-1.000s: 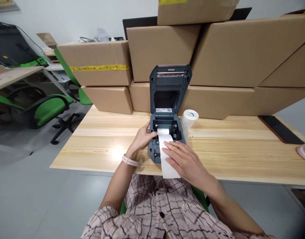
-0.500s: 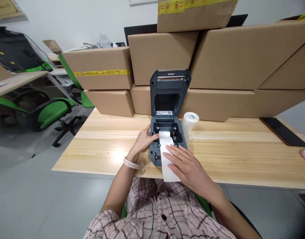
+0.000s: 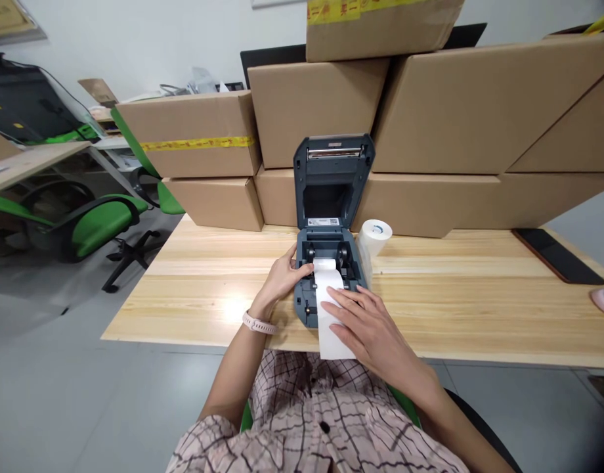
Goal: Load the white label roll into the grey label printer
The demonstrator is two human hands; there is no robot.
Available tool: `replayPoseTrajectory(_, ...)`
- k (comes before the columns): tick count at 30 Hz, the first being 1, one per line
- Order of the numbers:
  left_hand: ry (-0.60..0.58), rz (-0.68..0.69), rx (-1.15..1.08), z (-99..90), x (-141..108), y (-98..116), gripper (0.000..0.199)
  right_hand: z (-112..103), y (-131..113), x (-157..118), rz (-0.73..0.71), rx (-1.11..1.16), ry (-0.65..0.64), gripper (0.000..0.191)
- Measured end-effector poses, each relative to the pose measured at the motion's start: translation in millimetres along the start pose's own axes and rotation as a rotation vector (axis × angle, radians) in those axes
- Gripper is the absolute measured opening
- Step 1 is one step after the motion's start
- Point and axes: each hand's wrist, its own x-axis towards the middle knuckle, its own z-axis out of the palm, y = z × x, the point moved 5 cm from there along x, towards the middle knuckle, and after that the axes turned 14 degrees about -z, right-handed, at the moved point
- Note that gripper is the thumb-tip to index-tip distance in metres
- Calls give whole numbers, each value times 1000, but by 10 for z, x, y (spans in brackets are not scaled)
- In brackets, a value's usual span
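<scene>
A dark grey label printer (image 3: 306, 302) stands on the wooden table with its lid (image 3: 333, 177) raised. A white paper strip (image 3: 329, 328) runs from a small roll (image 3: 324, 264) inside it, over the front and past the table's near edge. My left hand (image 3: 282, 276) rests against the printer's left side, fingers apart, its thumb reaching over the rim towards the small roll. My right hand (image 3: 366, 325) lies with spread fingers on the strip at the printer's front right. A larger white roll (image 3: 375, 235) stands upright just right of the printer.
Cardboard boxes (image 3: 316, 108) are stacked along the table's back edge, behind the raised lid. A dark phone-like slab (image 3: 558, 256) lies at the right of the table (image 3: 454, 295). Green chairs (image 3: 105, 220) stand at the left.
The whole view has shifted slightly. Both hands keep nearly the same places on the printer and the paper strip.
</scene>
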Motion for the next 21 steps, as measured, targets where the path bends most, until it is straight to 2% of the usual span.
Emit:
replayPoseTrajectory(8,-34,-9,-56,20,-7,-1,73,22,-16,2,16,38,15,33)
replayPoseTrajectory(12,-85,-12,-138,48,-30,35,72,-158,68,14,-25,167,13,37)
replayPoseTrajectory(14,-97,-19,-169,53,-46,60,72,-400,299,103,11,217,143,40)
replayPoseTrajectory(18,-114,-28,-200,70,-66,101,71,-928,1166,552,143,201,621,54)
replayPoseTrajectory(19,-120,-30,-212,78,-70,102,71,-973,1416,737,160,245,663,60)
replayPoseTrajectory(21,-108,-38,-214,77,-86,85,73,-969,1858,1144,175,308,645,66)
